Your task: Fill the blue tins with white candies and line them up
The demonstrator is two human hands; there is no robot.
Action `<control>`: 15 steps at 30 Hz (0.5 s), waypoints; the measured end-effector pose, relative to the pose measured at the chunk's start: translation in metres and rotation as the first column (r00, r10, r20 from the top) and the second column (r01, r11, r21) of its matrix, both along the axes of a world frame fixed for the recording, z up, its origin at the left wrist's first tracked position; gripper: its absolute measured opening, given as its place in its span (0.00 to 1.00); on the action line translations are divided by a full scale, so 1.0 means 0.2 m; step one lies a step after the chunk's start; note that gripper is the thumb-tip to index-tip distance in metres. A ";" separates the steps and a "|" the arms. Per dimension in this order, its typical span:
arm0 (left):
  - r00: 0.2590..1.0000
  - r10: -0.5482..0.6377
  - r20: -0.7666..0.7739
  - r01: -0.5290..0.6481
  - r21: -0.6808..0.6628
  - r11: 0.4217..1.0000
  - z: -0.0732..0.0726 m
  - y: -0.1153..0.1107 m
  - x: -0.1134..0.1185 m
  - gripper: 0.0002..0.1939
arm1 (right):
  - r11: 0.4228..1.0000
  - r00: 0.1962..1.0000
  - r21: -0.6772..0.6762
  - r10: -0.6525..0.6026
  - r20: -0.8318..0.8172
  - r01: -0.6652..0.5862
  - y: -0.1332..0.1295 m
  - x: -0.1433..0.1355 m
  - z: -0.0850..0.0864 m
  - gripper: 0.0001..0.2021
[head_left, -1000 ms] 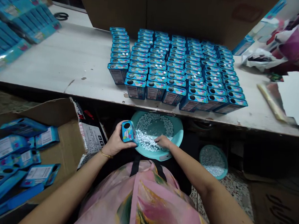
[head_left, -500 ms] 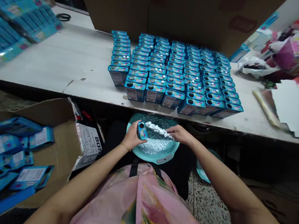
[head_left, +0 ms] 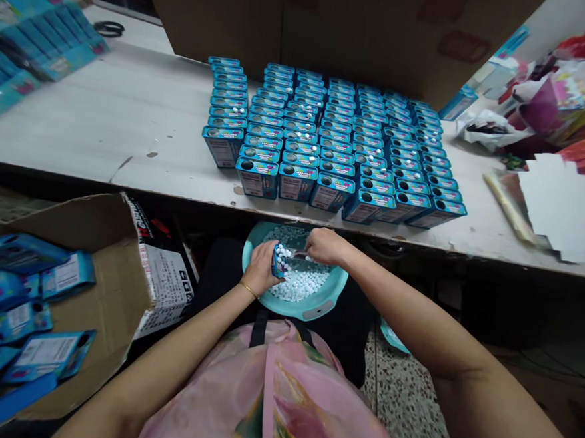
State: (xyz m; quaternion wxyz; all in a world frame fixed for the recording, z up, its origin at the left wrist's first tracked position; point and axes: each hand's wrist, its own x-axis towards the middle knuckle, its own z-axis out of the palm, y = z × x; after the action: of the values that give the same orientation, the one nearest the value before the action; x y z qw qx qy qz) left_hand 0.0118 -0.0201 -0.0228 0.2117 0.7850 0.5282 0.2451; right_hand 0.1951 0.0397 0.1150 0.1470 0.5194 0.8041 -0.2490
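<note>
My left hand (head_left: 260,270) is closed around a small blue box (head_left: 276,264) with a round hole in its top, over the left side of a turquoise basin (head_left: 322,308). White pellets (head_left: 298,285) lie in the basin. My right hand (head_left: 324,246) grips a scoop (head_left: 300,253), whose far end meets the top of the box. Pellets are heaped at the box's opening and cover part of its top. My fingers hide much of the scoop's handle.
Rows of upright blue boxes (head_left: 300,173) stand on the white table (head_left: 153,122), some with pellets on top. A cardboard carton (head_left: 118,280) of blue boxes is at my left. A white card cutout (head_left: 558,207) and plastic bags lie on the right. Scissors (head_left: 109,29) lie at the back left.
My right hand has moved left with the scoop, bringing it to the box. The pellets heaped along the scoop are now at the box's opening, and the box is tilted toward the scoop.
</note>
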 end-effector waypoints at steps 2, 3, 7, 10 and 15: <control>1.000 0.003 0.010 -0.003 0.003 1.000 -0.01 0.01 0.01 0.48 | 1.000 1.000 -0.010 -0.004 -0.013 0.004 0.00 0.01 0.03 0.14; 1.000 0.002 0.017 -0.002 0.007 1.000 -0.01 0.01 0.01 0.48 | 1.000 1.000 -0.023 -0.009 -0.025 0.008 -0.01 0.02 0.05 0.14; 0.998 0.030 0.058 -0.031 0.011 0.999 0.02 0.01 0.01 0.48 | 0.997 0.993 -0.067 -0.036 -0.116 0.029 -0.05 0.16 0.05 0.12; 0.992 0.091 0.088 -0.094 0.030 0.995 0.07 0.01 -0.02 0.48 | 0.990 0.979 -0.067 -0.135 -0.151 0.126 -0.10 0.27 -0.08 0.13; 0.963 0.237 0.126 -0.242 0.027 0.970 0.15 -0.01 -0.10 0.47 | 0.967 0.960 -0.016 -0.251 0.125 0.255 -0.18 0.16 -0.44 0.17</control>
State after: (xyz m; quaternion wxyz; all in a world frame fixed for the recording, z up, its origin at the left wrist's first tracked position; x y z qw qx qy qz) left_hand -0.0080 -0.0219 0.0077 0.1960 0.7032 0.5999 0.3273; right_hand 0.2275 0.0031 0.0265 0.1713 0.6296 0.7166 -0.2463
